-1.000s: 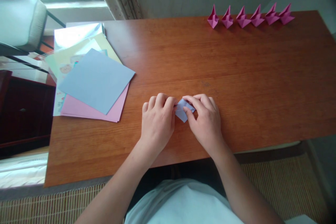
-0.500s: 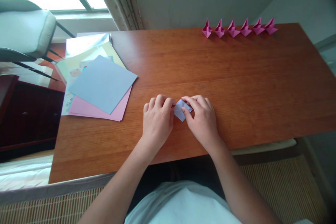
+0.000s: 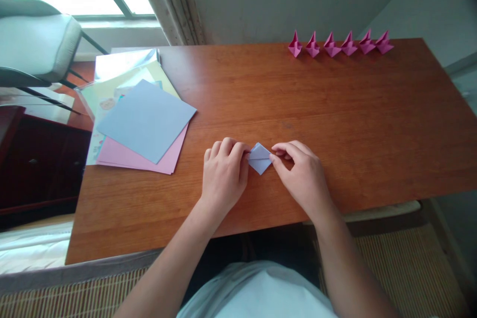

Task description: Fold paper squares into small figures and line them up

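A small folded piece of light blue paper (image 3: 260,161) lies between my hands near the front of the wooden table, its outline a diamond with a crease across the middle. My left hand (image 3: 225,168) pinches its left corner between thumb and forefinger. At the right corner, the thumb and forefinger of my right hand (image 3: 300,169) close on the paper's edge. The fingertips cover both side corners.
Along the table's back edge stands a row of several pink origami figures (image 3: 331,45). On the left, a blue sheet (image 3: 147,120) lies over pink sheets (image 3: 166,165) and a plastic packet (image 3: 106,67). A chair (image 3: 44,44) stands beyond the wooden table (image 3: 238,94).
My right hand has shifted to the right, from over the paper's upper right to its right corner. More of the folded paper shows as a diamond. The left hand keeps its grip.
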Demonstrator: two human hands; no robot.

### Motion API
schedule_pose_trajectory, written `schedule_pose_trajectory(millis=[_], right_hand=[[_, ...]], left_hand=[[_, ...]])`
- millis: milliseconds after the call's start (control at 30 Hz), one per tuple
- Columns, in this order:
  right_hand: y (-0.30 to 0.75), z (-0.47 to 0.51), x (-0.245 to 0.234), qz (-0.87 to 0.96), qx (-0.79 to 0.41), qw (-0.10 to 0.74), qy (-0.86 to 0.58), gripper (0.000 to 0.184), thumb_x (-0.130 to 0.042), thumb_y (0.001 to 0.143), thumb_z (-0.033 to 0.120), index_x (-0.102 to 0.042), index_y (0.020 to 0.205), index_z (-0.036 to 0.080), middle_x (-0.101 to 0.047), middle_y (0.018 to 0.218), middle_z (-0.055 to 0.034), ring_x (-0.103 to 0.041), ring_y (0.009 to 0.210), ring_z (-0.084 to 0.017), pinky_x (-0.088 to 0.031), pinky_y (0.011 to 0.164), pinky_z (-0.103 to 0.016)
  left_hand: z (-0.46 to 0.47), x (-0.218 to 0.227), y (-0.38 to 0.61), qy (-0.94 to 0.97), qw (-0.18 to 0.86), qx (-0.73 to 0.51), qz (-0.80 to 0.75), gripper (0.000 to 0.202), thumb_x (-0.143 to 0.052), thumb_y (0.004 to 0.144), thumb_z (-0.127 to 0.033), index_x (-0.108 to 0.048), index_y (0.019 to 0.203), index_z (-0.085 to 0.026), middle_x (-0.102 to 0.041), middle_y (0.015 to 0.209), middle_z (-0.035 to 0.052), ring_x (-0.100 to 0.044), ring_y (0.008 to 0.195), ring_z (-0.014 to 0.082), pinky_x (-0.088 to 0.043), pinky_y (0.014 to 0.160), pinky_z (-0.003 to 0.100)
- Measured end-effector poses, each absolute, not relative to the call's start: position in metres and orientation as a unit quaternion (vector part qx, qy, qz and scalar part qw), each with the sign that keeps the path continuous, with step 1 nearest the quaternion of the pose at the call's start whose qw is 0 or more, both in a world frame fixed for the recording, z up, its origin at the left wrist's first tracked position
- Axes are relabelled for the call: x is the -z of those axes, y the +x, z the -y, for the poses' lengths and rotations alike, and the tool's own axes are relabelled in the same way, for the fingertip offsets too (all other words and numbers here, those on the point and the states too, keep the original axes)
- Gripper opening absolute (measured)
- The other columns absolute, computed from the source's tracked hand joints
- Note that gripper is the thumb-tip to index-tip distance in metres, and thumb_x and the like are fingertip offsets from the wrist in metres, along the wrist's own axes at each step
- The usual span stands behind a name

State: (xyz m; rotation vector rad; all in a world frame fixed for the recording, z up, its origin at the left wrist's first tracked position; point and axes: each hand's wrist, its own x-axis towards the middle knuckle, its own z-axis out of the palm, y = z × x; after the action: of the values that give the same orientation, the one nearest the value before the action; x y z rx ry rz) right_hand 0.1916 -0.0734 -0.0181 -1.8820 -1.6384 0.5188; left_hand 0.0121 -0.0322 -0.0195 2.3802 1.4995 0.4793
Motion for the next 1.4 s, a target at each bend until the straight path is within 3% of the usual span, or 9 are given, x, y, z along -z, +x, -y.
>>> schedule_pose_trajectory(millis=[233,367,467,567,733,867,1167,1400], right_hand=[[0.190,0.074,0.018,0.632,-0.184,0.279,-0.699,0.008,-0.066,0.089,0.015,-0.066,0.085,0.022,-0.067,0.093,-0.0049,-0.062,0.092,-0.024,-0.051,0.083,-0.039],[0.193,0.077,0.013,0.635,-0.216,0.314,-0.672,0.009,-0.063,0.090,0.013,-0.066,0.088,0.021,-0.070,0.105,-0.0061,-0.065,0.099,-0.023,-0.052,0.084,-0.036],[0.194,0.081,0.006,0.617,-0.271,0.347,-0.652,0.008,-0.062,0.092,0.016,-0.067,0.091,0.022,-0.074,0.101,-0.0025,-0.069,0.087,-0.017,-0.053,0.076,-0.029],[0.194,0.085,-0.001,0.594,-0.296,0.370,-0.650,0.004,-0.064,0.093,0.021,-0.068,0.092,0.023,-0.074,0.090,0.0005,-0.069,0.078,-0.015,-0.054,0.072,-0.027],[0.192,0.088,-0.004,0.561,-0.323,0.406,-0.645,0.006,-0.066,0.093,0.026,-0.067,0.099,0.025,-0.073,0.095,-0.0005,-0.069,0.085,-0.016,-0.055,0.076,-0.029],[0.189,0.088,-0.007,0.552,-0.339,0.420,-0.635,0.020,-0.066,0.092,0.023,-0.066,0.112,0.027,-0.074,0.104,-0.0021,-0.069,0.093,-0.018,-0.056,0.080,-0.030],[0.181,0.089,-0.009,0.547,-0.368,0.424,-0.620,0.022,-0.066,0.092,0.023,-0.069,0.113,0.029,-0.075,0.109,-0.0015,-0.069,0.094,-0.018,-0.056,0.082,-0.032],[0.177,0.090,-0.001,0.506,-0.368,0.465,-0.626,0.009,-0.070,0.091,0.030,-0.074,0.098,0.027,-0.076,0.097,-0.0019,-0.070,0.087,-0.019,-0.056,0.078,-0.033]], left_hand=[[0.033,0.019,0.012,0.823,0.154,-0.173,-0.519,0.014,-0.052,0.100,-0.029,-0.064,0.101,-0.023,-0.067,0.104,0.0066,-0.057,0.098,0.0266,-0.038,0.084,0.040],[0.033,0.018,0.010,0.814,0.185,-0.202,-0.512,0.015,-0.057,0.098,-0.031,-0.064,0.109,-0.023,-0.069,0.111,0.0065,-0.060,0.103,0.0264,-0.040,0.086,0.040],[0.033,0.016,0.008,0.795,0.235,-0.247,-0.502,0.022,-0.063,0.095,-0.030,-0.062,0.116,-0.023,-0.072,0.117,0.0057,-0.064,0.107,0.0251,-0.040,0.091,0.040],[0.033,0.014,0.007,0.758,0.308,-0.294,-0.493,0.022,-0.066,0.093,-0.030,-0.064,0.114,-0.023,-0.075,0.110,0.0048,-0.068,0.098,0.0225,-0.044,0.088,0.037],[0.034,0.012,0.008,0.671,0.481,-0.343,-0.447,0.023,-0.069,0.091,-0.031,-0.067,0.111,-0.020,-0.075,0.099,0.0047,-0.065,0.073,0.0147,-0.047,0.063,0.026],[0.036,0.015,0.007,0.608,0.579,-0.354,-0.411,0.027,-0.073,0.089,-0.032,-0.067,0.113,-0.020,-0.075,0.101,0.0058,-0.067,0.081,0.0162,-0.050,0.065,0.025],[0.035,0.014,0.006,0.487,0.681,-0.390,-0.385,0.018,-0.080,0.084,-0.025,-0.071,0.097,-0.017,-0.073,0.091,0.0040,-0.065,0.077,0.0129,-0.054,0.070,0.022],[0.035,0.010,0.007,0.466,0.693,-0.397,-0.381,0.016,-0.081,0.082,-0.025,-0.073,0.094,-0.017,-0.073,0.086,0.0032,-0.065,0.074,0.0126,-0.054,0.068,0.021]])
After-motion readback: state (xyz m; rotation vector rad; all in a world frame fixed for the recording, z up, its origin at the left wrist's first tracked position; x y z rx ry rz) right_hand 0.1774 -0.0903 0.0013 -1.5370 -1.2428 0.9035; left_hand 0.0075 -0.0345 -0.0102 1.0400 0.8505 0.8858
